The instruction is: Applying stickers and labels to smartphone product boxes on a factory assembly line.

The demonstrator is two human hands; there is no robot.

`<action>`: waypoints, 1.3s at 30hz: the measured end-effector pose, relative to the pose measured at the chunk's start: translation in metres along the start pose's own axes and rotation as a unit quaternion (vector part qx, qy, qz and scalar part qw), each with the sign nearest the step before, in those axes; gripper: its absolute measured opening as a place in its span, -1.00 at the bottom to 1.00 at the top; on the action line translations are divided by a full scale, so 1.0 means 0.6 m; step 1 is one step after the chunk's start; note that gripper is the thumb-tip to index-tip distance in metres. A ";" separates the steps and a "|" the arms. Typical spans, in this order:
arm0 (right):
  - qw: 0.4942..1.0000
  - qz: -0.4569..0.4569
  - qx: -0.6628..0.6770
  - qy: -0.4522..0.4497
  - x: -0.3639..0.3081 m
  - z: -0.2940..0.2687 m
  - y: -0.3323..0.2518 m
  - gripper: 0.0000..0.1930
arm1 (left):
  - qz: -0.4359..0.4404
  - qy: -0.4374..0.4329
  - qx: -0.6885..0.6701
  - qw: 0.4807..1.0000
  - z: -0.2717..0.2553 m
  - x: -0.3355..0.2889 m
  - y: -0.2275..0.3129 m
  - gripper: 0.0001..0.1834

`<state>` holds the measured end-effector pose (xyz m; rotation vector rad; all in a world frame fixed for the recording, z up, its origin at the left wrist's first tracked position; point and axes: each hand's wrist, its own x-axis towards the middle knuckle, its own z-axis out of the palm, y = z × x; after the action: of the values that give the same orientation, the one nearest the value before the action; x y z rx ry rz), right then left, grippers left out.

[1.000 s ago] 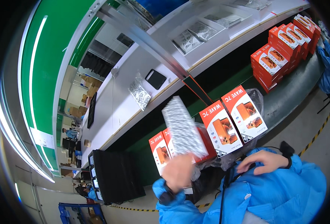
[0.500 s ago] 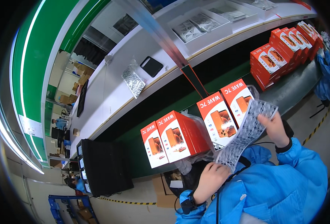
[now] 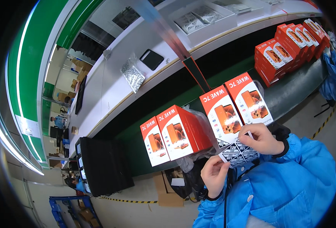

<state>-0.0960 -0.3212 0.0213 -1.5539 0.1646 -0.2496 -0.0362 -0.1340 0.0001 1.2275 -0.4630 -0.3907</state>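
A sheet of black-and-white triangular stickers (image 3: 241, 155) is stretched between my hands in front of my chest. My left hand (image 3: 215, 175) pinches its lower left edge between thumb and fingers. At the upper edge my right hand (image 3: 263, 140) is closed, thumb and forefinger pressed together on the sheet; whether a single sticker is lifted there cannot be made out. Just beyond stand two red-and-white phone boxes, a left one (image 3: 224, 116) with a dark triangle at its lower corner and a right one (image 3: 248, 99) partly behind my right hand. Another pair of phone boxes (image 3: 175, 131) stands further left.
Stacks of red boxes (image 3: 274, 60) stand at the far right on the dark green conveyor (image 3: 289, 97). A white bench (image 3: 111, 91) behind carries a black phone-like tray (image 3: 151, 59), a bag of stickers (image 3: 133, 74) and white trays (image 3: 217, 28). A black monitor housing (image 3: 107, 165) borders the left.
The long sheet, held spread out before, is now folded or drawn in to a short piece. My right hand has come down and left, closer to my left hand, which has turned upward.
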 end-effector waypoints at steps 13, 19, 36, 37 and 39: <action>0.857 -0.371 -0.355 0.043 0.063 0.175 -0.005 -0.77 | 0.067 0.062 0.111 0.990 -0.136 -0.014 0.048 -0.88; 0.925 -0.306 -0.218 -0.053 0.075 0.248 0.004 -0.78 | 0.095 0.046 0.155 0.982 -0.200 -0.018 0.060 -0.90; 0.982 -0.090 -0.105 -0.131 0.123 0.310 0.010 -0.86 | 0.111 0.102 0.281 0.948 -0.265 -0.005 0.065 -0.91; 0.981 -0.090 -0.105 -0.134 0.125 0.310 0.007 -0.86 | 0.108 0.106 0.278 0.948 -0.265 -0.005 0.064 -0.91; 0.984 -0.070 -0.111 -0.123 0.129 0.310 -0.001 -0.86 | 0.105 0.112 0.275 0.949 -0.264 -0.005 0.062 -0.91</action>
<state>0.0270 -0.1616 0.0285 -1.8062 -0.1146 -0.1503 0.0475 0.0057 -0.0068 1.7211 -0.5182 0.0750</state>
